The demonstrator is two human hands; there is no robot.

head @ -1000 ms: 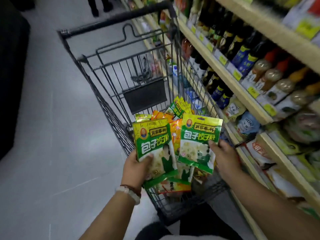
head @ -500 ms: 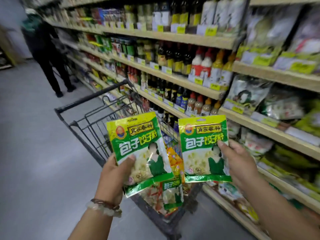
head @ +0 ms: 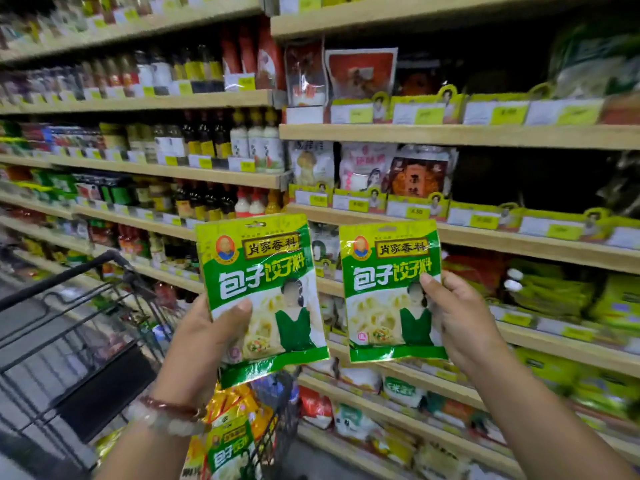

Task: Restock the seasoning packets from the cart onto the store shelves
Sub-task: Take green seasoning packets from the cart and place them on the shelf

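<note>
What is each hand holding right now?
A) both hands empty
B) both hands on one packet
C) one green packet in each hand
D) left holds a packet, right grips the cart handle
C: the left hand grips one green packet and the right hand pinches another green packet, held apart before the shelves.

Wooden store shelves (head: 450, 136) stocked with sauce bottles (head: 204, 140), seasoning packets (head: 363, 168), yellow price tags (head: 426, 114)
</note>
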